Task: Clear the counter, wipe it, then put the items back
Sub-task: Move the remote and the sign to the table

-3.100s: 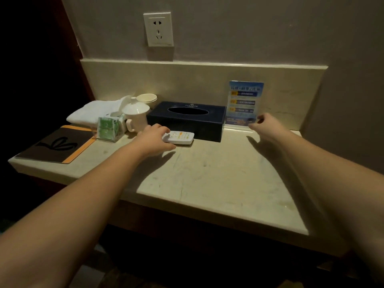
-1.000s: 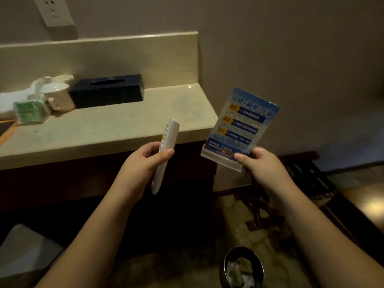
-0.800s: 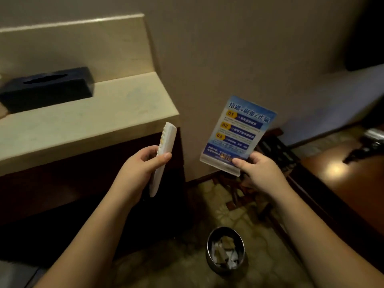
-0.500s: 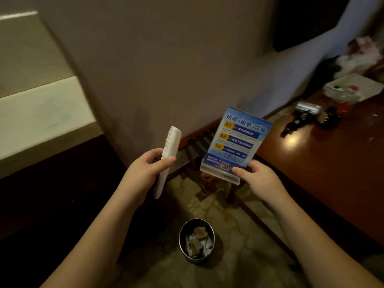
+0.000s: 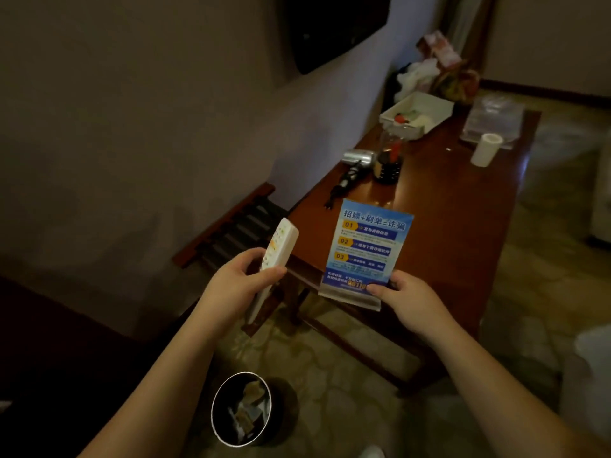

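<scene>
We are early in the clearing, with our left hand (image 5: 238, 285) curled round the white remote control (image 5: 276, 256) and our right hand (image 5: 408, 300) pinching the blue sign stand (image 5: 365, 249) at centre frame, above the near end of the wooden table (image 5: 463, 219), neither set down, wiping and returning still ahead.

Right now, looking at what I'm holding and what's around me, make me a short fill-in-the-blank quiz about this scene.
1. The left hand holds a white ____ upright.
2. The right hand pinches the blue sign by its ____ edge.
3. On the floor below the hands stands a round ____ with scraps of paper in it.
4. The white paper roll lies on the brown ____.

Missing words: remote control; bottom; waste bin; table
</scene>
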